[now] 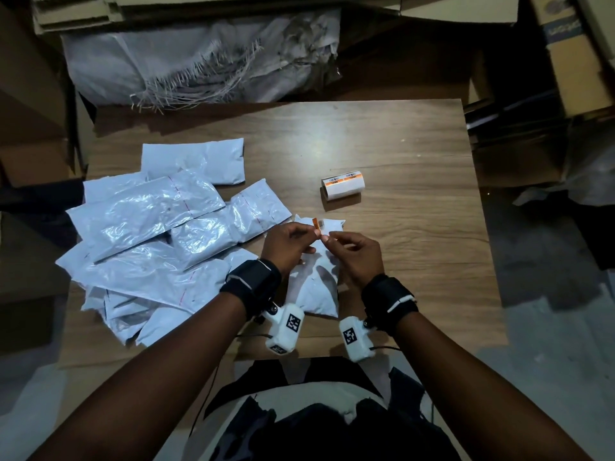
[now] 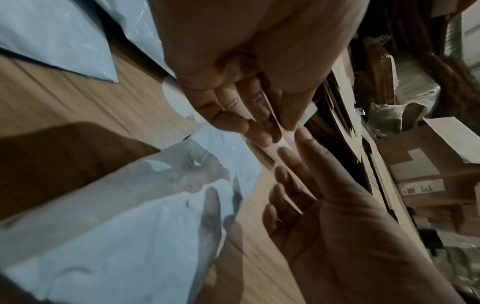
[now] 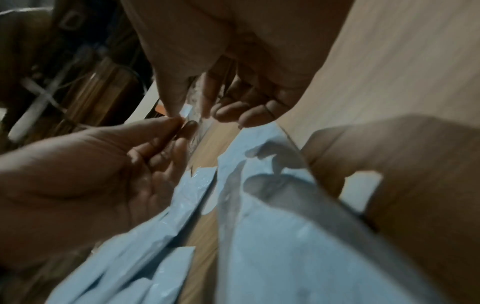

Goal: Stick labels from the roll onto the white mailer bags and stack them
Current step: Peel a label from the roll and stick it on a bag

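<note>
Both hands, left hand (image 1: 289, 242) and right hand (image 1: 355, 252), pinch a small orange-and-white label (image 1: 316, 226), seemingly half-peeled, above a crumpled white mailer bag (image 1: 316, 287) mid-frame.

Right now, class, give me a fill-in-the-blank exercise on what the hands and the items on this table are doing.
1. Both hands pinch a small ____ above a white mailer bag.
2. The label roll lies on its ____ on the wooden table.
3. The heap of mailer bags lies to the ____ of the left hand.
4. The right hand is not touching the ____.

Missing words: label; side; left; roll
</note>
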Available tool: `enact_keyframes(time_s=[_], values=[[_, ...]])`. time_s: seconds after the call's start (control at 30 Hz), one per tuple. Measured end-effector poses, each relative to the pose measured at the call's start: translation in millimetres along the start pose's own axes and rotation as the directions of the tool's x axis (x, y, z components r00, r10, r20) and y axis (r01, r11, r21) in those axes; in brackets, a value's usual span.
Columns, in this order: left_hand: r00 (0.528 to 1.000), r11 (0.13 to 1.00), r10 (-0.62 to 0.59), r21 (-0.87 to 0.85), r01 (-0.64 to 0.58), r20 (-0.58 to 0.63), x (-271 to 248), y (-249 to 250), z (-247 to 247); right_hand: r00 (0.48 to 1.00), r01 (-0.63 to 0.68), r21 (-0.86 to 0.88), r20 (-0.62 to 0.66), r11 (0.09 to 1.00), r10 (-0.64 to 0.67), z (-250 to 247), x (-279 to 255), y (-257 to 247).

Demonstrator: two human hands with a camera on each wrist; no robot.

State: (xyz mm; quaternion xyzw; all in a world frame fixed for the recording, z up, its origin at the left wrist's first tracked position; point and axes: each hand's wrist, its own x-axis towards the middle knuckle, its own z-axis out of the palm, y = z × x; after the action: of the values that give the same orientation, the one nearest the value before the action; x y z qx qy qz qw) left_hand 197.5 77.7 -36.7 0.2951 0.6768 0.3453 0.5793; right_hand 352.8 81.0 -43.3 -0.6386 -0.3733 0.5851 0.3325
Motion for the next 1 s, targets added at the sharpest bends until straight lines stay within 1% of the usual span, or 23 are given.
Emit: enact_keyframes(time_s=[0.03,0.07,0.1,0.13,0.17,0.2,0.23,0.27,0.3,0.37,0.4,0.43,0.47,0.5,0.57,0.63,0.67,0.7,0.77,0.87,1.0], values=[[1.000,0.998,0.016,0.063,-0.016,0.002,1.1,2.5,-3.0,0.998,0.046,-0.104,-0.041,0.993,-0.051,-4.6,4.0,1.7],[0.999,0.984,0.043,0.172,-0.046,0.017,2.7,5.4,-6.7,0.988,0.126,-0.227,-0.057,0.966,-0.142,-9.1,7.1,1.8],[0.996,0.944,0.078,0.317,-0.090,0.051,4.1,8.2,-10.7,0.966,0.228,-0.352,-0.032,0.908,-0.255,-13.2,9.4,1.9],[0.990,0.871,0.106,0.472,-0.140,0.098,6.1,10.3,-14.4,0.938,0.321,-0.446,0.028,0.836,-0.346,-16.5,11.7,1.9],[0.981,0.769,0.125,0.610,-0.190,0.149,6.3,13.6,-17.4,0.910,0.395,-0.505,0.101,0.768,-0.402,-19.4,12.4,0.8],[0.969,0.663,0.130,0.709,-0.241,0.208,6.5,17.7,-19.4,0.891,0.443,-0.534,0.172,0.720,-0.421,-20.9,13.4,0.2],[0.956,0.576,0.122,0.765,-0.288,0.269,6.4,21.2,-20.8,0.882,0.467,-0.552,0.232,0.691,-0.411,-21.6,13.7,-0.2],[0.942,0.518,0.109,0.790,-0.327,0.319,6.1,24.1,-21.5,0.880,0.473,-0.557,0.276,0.682,-0.385,-21.9,14.0,-0.1],[0.932,0.482,0.096,0.803,-0.351,0.350,5.2,27.0,-22.1,0.881,0.473,-0.559,0.310,0.681,-0.358,-21.8,15.1,1.4],[0.925,0.443,0.086,0.818,-0.368,0.370,4.7,31.3,-23.5,0.873,0.486,-0.549,0.352,0.681,-0.339,-20.8,15.7,4.4],[0.927,0.437,0.087,0.823,-0.364,0.365,5.3,31.7,-24.0,0.874,0.481,-0.541,0.353,0.690,-0.333,-19.9,15.0,5.7],[0.931,0.440,0.094,0.824,-0.356,0.352,5.5,31.0,-24.0,0.886,0.457,-0.527,0.336,0.716,-0.319,-19.0,13.5,6.6],[0.939,0.458,0.109,0.822,-0.338,0.326,5.9,29.1,-23.7,0.909,0.408,-0.502,0.300,0.763,-0.288,-18.4,12.7,7.3],[0.951,0.497,0.130,0.811,-0.309,0.282,7.1,25.4,-24.0,0.936,0.338,-0.454,0.251,0.825,-0.245,-18.0,11.7,7.7],[0.971,0.625,0.156,0.743,-0.239,0.181,9.6,17.0,-24.6,0.979,0.185,-0.294,0.140,0.938,-0.150,-16.1,12.3,8.9],[0.986,0.746,0.116,0.645,-0.164,0.117,12.2,9.6,-23.9,0.997,0.043,-0.131,0.065,0.990,-0.034,-11.5,15.2,9.3],[0.989,0.778,0.091,0.612,-0.143,0.115,14.0,5.6,-22.5,0.998,-0.012,-0.086,0.058,0.996,0.017,-9.1,17.5,9.8],[0.990,0.786,0.076,0.603,-0.135,0.121,15.3,2.7,-20.7,0.996,-0.049,-0.072,0.065,0.996,0.054,-6.3,20.3,10.7],[0.993,0.792,0.066,0.600,-0.114,0.101,17.4,0.0,-16.7,0.992,-0.085,-0.094,0.083,0.992,0.093,-0.6,24.9,12.5],[0.998,0.811,0.052,0.581,-0.062,0.035,22.2,-2.6,-9.4,0.990,-0.123,-0.131,0.046,0.984,0.130,6.4,33.2,14.1],[0.998,0.774,0.063,0.631,-0.060,0.018,26.2,-2.9,-5.0,0.990,-0.139,-0.228,-0.017,0.964,0.139,11.5,46.5,16.0]])
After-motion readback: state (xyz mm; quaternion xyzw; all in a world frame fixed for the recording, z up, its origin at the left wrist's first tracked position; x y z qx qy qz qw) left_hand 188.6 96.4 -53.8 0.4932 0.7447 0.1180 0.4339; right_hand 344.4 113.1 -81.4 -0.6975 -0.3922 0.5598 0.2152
